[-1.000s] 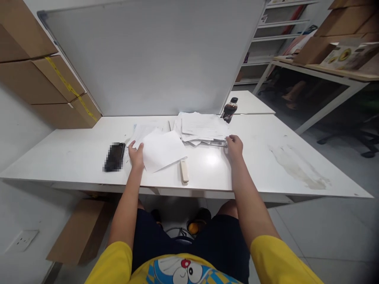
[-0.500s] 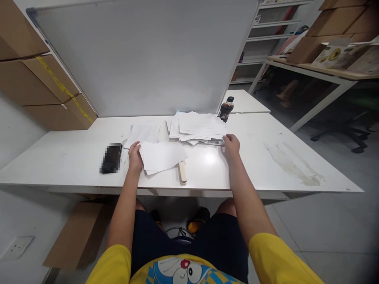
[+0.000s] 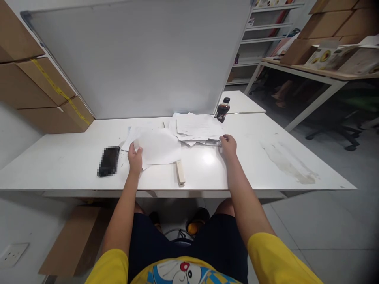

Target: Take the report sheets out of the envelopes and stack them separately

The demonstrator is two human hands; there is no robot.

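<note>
1 head-worn camera looks forward and steeply down from above the wearer's lap, near the white desk [image 3: 254, 165], taking in both forearms and the upright whiteboard [image 3: 136, 59] beyond.

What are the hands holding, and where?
The left hand holds loose paper by its left edge. Whether the right hand grips the paper stack can't be told.

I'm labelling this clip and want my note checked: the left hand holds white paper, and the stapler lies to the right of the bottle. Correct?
Not quite: the head view shows the stapler lying to the left of the bottle.
</note>
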